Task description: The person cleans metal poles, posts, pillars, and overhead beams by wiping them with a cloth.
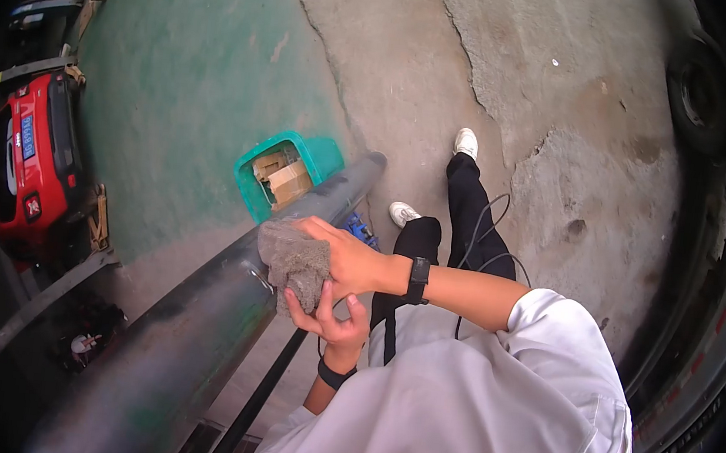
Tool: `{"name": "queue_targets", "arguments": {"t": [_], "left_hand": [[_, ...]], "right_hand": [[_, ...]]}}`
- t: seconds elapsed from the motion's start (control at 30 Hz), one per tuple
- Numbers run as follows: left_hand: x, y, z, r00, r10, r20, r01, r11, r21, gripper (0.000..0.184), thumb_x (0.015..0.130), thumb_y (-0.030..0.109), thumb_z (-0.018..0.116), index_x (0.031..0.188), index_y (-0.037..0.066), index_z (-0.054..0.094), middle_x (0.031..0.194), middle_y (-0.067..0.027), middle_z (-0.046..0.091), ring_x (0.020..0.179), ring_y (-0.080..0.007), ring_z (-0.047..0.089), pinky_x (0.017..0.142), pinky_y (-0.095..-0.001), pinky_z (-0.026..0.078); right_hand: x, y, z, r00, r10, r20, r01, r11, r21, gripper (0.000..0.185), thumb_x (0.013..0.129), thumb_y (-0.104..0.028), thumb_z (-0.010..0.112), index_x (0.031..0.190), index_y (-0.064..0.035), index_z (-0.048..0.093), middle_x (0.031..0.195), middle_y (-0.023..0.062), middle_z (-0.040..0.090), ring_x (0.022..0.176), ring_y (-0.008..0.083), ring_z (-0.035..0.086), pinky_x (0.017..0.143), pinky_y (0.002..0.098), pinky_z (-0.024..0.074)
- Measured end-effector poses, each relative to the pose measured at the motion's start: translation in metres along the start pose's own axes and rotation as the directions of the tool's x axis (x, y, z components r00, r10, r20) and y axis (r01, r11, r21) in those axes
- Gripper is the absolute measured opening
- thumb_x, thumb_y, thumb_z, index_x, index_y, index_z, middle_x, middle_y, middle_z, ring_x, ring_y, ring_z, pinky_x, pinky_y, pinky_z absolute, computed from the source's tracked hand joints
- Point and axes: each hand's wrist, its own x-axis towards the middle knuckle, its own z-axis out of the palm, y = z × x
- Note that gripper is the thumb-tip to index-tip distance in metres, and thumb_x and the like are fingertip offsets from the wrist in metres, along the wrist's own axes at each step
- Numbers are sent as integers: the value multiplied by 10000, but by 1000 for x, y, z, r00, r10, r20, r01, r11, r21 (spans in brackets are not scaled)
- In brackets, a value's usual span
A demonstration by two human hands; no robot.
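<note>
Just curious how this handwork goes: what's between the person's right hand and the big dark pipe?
In the head view, a bunched grey cloth lies between the right hand and the dark pipe.

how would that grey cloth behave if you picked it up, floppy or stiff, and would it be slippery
The grey cloth is probably floppy, since it bunches into soft folds at the right hand and left hand. Its rough, fuzzy-looking surface suggests it would not be very slippery. It also seems unlikely to roll, given its crumpled, uneven shape.
</note>
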Motion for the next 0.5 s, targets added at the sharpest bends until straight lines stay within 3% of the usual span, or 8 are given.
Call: {"name": "queue_targets", "arguments": {"t": [0.1, 0.13, 0.2, 0.23, 0.27, 0.37, 0.5], "left_hand": [[26, 14, 40, 986, -169, 5, 169, 985, 37, 455, 898, 237, 609, 1287, 22, 514, 1501, -299, 157, 1402, -471, 172, 1085, -609, 238], [39, 20, 57, 969, -246, 22, 246, 969, 12, 452, 902, 238, 605, 1289, 22, 514, 1503, -296, 155, 1401, -471, 177, 1083, -608, 241], [67, 29, 91, 934, -348, 74, 353, 933, -66, 449, 912, 234, 594, 1299, 22, 509, 1509, -291, 154, 1394, -468, 201, 1084, -607, 245], [82, 30, 112, 943, -317, 100, 325, 943, -75, 464, 905, 232, 594, 1306, 18, 499, 1514, -282, 152, 1395, -460, 204, 1086, -593, 251], [99, 30, 129, 950, -282, 135, 295, 952, -84, 480, 898, 230, 594, 1314, 15, 490, 1520, -273, 149, 1396, -451, 206, 1089, -579, 257], [149, 39, 168, 945, -227, 236, 262, 956, -131, 464, 895, 206, 587, 1304, 4, 502, 1512, -258, 208, 1381, -437, 267, 1092, -548, 287], [226, 46, 221, 947, -194, 257, 258, 934, -246, 400, 894, 150, 577, 1265, 4, 544, 1482, -245, 297, 1346, -427, 344, 1087, -524, 315]], "right_hand": [[14, 29, -33, 973, 44, 226, -25, 996, -84, 528, 677, -194, 708, 1117, 50, 549, 1137, 174, 482, 1072, 361, 514, 839, 440, 489], [22, 36, -50, 949, 155, 273, -152, 988, -31, 399, 705, -231, 687, 952, 73, 608, 1098, 183, 504, 975, 369, 567, 816, 441, 498], [27, 67, -78, 961, 156, 229, -130, 984, -124, 383, 710, -250, 689, 883, 85, 616, 1064, 197, 513, 906, 382, 587, 795, 448, 505], [29, 86, -94, 967, 152, 206, -117, 978, -173, 381, 712, -259, 690, 849, 90, 620, 1046, 204, 518, 871, 388, 597, 785, 451, 508], [38, 90, -116, 995, 63, 83, -48, 983, -175, 397, 717, -281, 691, 780, 103, 616, 1043, 241, 521, 823, 407, 604, 761, 464, 513], [59, 103, -186, 932, 345, 108, -320, 927, -198, 408, 719, -283, 692, 795, 111, 619, 1106, 266, 519, 858, 423, 602, 774, 459, 515], [98, 119, -258, 912, 403, 77, -376, 895, -239, 567, 740, -274, 682, 1232, -26, 549, 1245, 229, 508, 1050, 404, 559, 902, 441, 488]]}}
